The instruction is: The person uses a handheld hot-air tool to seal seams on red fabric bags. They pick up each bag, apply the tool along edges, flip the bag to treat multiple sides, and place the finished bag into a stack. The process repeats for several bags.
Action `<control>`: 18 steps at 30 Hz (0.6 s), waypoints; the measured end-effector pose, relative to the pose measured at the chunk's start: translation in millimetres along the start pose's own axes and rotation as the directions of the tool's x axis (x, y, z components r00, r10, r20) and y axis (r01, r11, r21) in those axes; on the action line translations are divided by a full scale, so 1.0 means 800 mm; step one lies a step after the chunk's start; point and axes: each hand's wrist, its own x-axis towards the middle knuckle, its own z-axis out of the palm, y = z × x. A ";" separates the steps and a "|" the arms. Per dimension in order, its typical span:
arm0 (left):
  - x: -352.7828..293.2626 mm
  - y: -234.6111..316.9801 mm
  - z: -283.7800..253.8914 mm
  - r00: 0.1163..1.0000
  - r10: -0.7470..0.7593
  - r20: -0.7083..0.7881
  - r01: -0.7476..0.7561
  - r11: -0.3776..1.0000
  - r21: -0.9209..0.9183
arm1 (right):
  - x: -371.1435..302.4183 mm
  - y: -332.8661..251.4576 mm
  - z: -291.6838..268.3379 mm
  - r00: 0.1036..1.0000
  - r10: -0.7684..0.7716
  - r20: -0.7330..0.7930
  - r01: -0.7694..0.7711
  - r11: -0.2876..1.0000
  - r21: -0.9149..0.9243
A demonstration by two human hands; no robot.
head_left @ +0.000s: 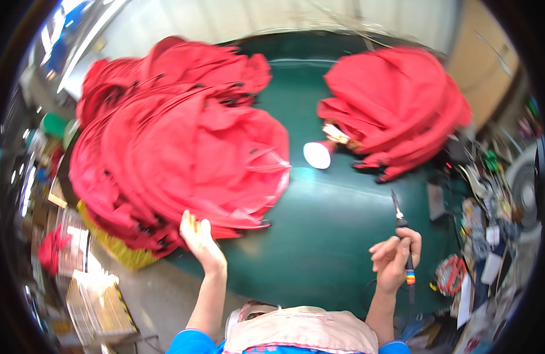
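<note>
1. The soldering iron [401, 222] is over the right part of the green table [308, 253], its thin tip pointing away from the person, towards the right red cloth pile [396, 106] but apart from it.
2. The right hand [395, 258] grasps the iron by its dark handle, fingers bent around it; a rainbow-striped band [410, 277] shows just below the hand.
3. The left hand [204, 245] is at the near edge of the left red cloth pile [184, 147], fingers stretched out and thumb apart from them, gripping nothing visible. Whether the fingertips touch the cloth, I cannot tell.
4. The left pile is the larger one, its folds layered in curves, with small dark pieces along some edges.
5. A lit lamp [318, 154] stands between the two piles, just beside the right one.
6. Yellow material [119, 245] shows beside the left pile's lower edge.
7. A grey fan [524, 183] is at far right, beyond assorted clutter.
8. The person wears a pale apron [305, 330] and blue sleeves [193, 341].
</note>
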 end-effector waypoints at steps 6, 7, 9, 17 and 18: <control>0.017 0.031 -0.027 0.984 -0.168 -0.065 0.159 0.979 -0.127 | -0.003 -0.003 0.083 0.967 -0.036 0.252 0.036 0.999 0.006; 0.012 0.034 -0.037 0.970 -0.238 -0.055 0.228 0.962 -0.152 | -0.005 0.001 0.100 0.960 -0.034 0.278 0.036 0.999 -0.001; -0.024 0.037 -0.049 0.913 -0.406 0.027 0.387 0.846 -0.367 | -0.018 0.014 0.136 0.947 -0.057 0.315 0.062 0.998 -0.004; -0.077 0.003 -0.059 0.844 -0.491 0.216 0.535 0.736 -0.416 | -0.048 0.155 0.364 0.496 -0.013 0.868 0.518 0.807 -0.284; -0.083 -0.001 -0.061 0.866 -0.442 0.233 0.497 0.715 -0.493 | -0.054 0.164 0.384 0.540 -0.155 0.827 0.561 0.799 -0.217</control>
